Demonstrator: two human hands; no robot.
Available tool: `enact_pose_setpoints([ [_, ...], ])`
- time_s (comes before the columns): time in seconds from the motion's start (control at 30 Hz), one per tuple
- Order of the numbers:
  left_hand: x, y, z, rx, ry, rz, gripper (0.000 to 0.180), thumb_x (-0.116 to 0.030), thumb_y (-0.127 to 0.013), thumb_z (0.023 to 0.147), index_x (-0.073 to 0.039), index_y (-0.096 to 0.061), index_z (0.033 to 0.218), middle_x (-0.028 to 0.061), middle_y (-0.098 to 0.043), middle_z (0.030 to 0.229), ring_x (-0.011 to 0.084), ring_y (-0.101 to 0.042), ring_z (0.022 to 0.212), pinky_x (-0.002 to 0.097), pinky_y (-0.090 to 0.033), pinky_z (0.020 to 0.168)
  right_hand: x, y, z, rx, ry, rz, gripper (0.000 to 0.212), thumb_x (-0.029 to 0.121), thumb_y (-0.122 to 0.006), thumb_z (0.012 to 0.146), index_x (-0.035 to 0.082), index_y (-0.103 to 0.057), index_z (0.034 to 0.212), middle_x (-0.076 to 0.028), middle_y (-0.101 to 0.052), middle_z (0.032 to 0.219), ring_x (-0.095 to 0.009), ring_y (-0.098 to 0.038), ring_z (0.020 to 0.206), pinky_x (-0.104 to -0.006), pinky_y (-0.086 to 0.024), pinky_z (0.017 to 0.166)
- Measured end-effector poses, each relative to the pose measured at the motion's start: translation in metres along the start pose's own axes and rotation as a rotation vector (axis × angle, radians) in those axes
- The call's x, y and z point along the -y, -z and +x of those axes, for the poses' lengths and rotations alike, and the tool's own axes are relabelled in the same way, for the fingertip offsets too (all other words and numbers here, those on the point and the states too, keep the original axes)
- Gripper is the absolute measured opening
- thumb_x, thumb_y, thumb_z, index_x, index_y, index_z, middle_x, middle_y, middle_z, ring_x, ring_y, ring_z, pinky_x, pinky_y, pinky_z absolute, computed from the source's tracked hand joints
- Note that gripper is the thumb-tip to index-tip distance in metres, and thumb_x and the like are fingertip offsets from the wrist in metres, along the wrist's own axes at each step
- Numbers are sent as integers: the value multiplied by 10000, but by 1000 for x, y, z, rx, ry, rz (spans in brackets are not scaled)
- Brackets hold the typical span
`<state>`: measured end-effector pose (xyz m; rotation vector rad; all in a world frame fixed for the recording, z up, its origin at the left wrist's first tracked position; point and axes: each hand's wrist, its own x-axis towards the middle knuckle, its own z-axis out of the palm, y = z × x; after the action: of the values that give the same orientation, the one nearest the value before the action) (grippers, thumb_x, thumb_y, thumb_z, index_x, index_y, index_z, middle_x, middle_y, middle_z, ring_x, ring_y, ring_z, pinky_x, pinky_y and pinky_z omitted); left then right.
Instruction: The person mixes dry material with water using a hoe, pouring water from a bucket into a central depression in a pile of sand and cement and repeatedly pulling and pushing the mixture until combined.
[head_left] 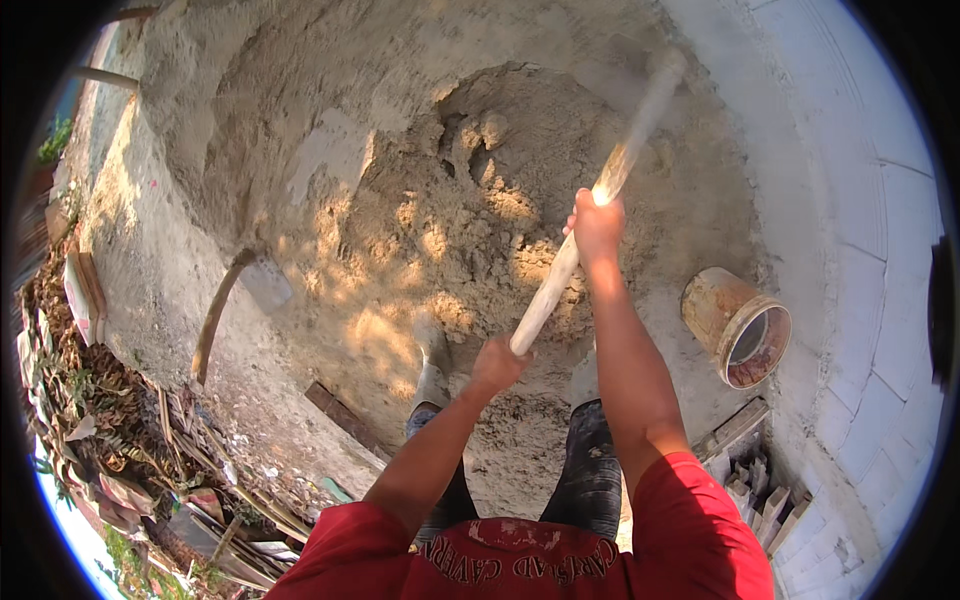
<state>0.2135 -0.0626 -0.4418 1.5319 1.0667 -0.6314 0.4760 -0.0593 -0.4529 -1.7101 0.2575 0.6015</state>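
two hands [598, 228] wrapped around a wooden handle [545, 302], stained bucket [712, 304] at right, its contents unclear

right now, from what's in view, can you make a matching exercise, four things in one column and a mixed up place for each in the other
Column one
1. left hand
2. right hand
3. bucket
4. curved-handled tool

Column two
A. between the sandy heap and the white blocks
B. around the wooden pole, higher in the picture
C. left of the heap, untouched by either hand
D. around the pole's lower end

Pairs: 1-D, 2-B, 3-A, 4-C
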Motion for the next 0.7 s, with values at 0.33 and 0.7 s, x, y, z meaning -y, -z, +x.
enact_pose_setpoints([
  [0.33,55,-49,-151,236,462,-456,377,-310,-786,831,24,-613,818,54,-576,570,148,-556,453,335,-458,442,-151,-4,-92,235,-413,-799,477,142,-631,894,-139,-439,1229,-235,-663,813,-300,-702,605,-411,-555,469],
  [0.7,14,-91,-271,283,228,-67,432,-362,-786,800,18,-672,971,157,-655,665,273,-673,589,389,-520,572,-24,122,-177,86,-381,-320,361,97,-627,896,14,-429,1186,-102,-561,666,-213,-585,465,-368,-493,407],
])
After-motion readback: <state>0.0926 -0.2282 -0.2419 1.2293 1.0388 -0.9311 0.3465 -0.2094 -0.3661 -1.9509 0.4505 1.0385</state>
